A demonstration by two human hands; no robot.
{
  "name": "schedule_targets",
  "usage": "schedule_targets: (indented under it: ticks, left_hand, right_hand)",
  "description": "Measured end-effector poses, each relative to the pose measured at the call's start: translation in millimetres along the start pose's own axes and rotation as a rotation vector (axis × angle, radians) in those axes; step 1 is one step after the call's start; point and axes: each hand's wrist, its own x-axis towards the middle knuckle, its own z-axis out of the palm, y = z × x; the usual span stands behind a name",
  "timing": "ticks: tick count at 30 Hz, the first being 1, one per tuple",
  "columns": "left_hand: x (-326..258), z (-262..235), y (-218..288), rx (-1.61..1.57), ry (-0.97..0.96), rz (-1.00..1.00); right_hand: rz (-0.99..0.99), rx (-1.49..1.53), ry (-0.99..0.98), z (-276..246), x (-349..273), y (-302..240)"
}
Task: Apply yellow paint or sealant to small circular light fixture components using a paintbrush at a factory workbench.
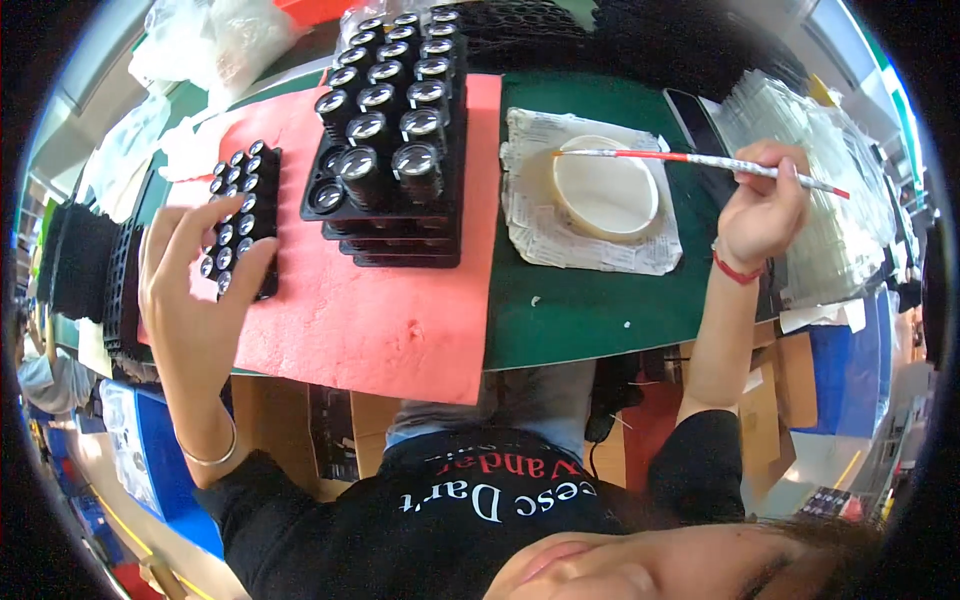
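My right hand (768,205) pinches a thin paintbrush (690,158), its shaft partly red and partly pale with print. The brush points left, and its tip is over the far rim of a shallow, round cream dish (605,188). That dish rests on a paper-covered square pad (530,215). My left hand (195,270) reaches over a small black tray (268,215) of small black cylinders with shiny tops. Its thumb and forefinger are apart, with nothing visible between them. Whether the fingertips touch the cylinders I cannot tell.
Stacked black trays (400,255) hold several larger black lens barrels on a pink foam sheet (400,340). Beneath is a green table mat (560,325). Clear plastic trays (820,200) pile up at the right; plastic bags (215,45) lie at the far left.
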Motion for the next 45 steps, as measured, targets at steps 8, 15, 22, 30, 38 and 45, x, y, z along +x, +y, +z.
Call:
schedule_targets:
  ticks: [8,15,22,30,38,45]
  left_hand:
    - [24.2,43.4,29.4,-0.127,-0.061,0.174]
    - [8.9,38.4,42.3,-0.118,0.152,0.502]
    - [-15.0,93.8,55.5,-0.517,-0.486,0.752]
    - [-25.7,116.9,43.8,-0.979,-0.768,0.222]
    - [-22.7,113.4,43.3,-1.154,-0.801,-0.031]
    - [-18.3,103.8,45.2,-1.282,-0.942,-0.339]
  right_hand:
    - [-0.052,-0.086,0.036,-3.4,1.2,3.7]
    - [-0.112,-0.081,0.049,-3.8,3.3,-7.8]
    - [-0.076,-0.075,0.018,-7.0,6.0,-1.2]
    - [-0.006,-0.218,0.062,-1.5,5.0,4.5]
    - [0.103,-0.124,0.115,3.8,6.1,14.4]
    - [0.252,0.216,0.102,-2.2,8.5,13.4]
